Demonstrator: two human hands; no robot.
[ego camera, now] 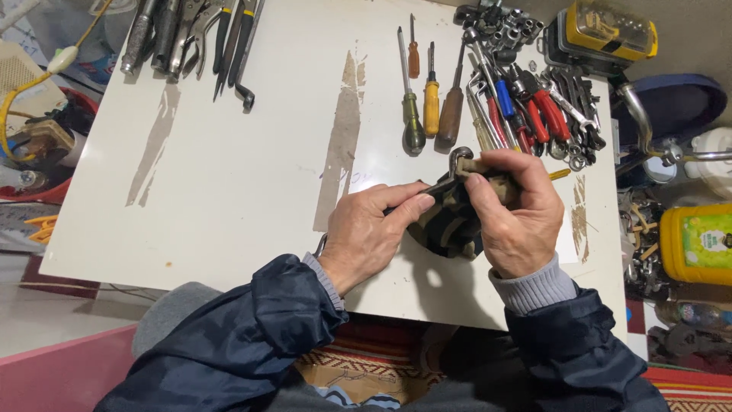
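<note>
My right hand [518, 217] grips a dark, greasy metal part [450, 225] with a tan body and a round ring at its top, held just above the white table [229, 175]. A thin dark tool [427, 191] is in my left hand [366, 233], gripped by its handle, with its tip laid against the top of the part near my right thumb. The lower half of the part is hidden between my two hands. Both sleeves are dark blue with grey cuffs.
Several screwdrivers [431, 107] lie at the table's back centre. Pliers and wrenches [541, 114] crowd the back right, more pliers [198, 38] the back left. A yellow case [610, 30] sits at the far right corner, a yellow container [698, 244] off the right edge.
</note>
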